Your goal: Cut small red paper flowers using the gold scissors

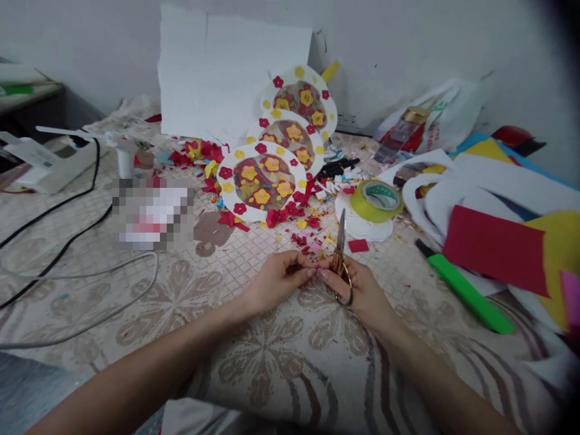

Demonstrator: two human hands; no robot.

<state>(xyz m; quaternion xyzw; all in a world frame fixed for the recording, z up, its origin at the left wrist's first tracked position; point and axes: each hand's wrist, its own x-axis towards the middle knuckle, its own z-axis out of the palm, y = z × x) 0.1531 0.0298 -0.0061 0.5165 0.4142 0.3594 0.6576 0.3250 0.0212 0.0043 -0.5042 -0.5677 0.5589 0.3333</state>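
Between our fingertips is a small red piece, pinched by our left hand and met by our right hand; the right also grips gold-handled scissors, a finger loop round its digits, the blades pointing away from us; the piece is too small for us to tell its shape.

Just beyond lie tiny red, pink and yellow scraps, angular and thin; near them sit loose red flowers, whose petals look finished.

Three round white frames overlap farther out, smooth-rimmed, with see-through centres; all carry red and yellow flowers, so we judge their decorating well advanced; the loose flowers are unattached as far as we can see, and we cannot tell how many more are wanted.

To our right are glossy yellow-green tape, a flat red sheet, curved white offcuts and a long green tool; under everything runs the woven, flower-patterned cloth.
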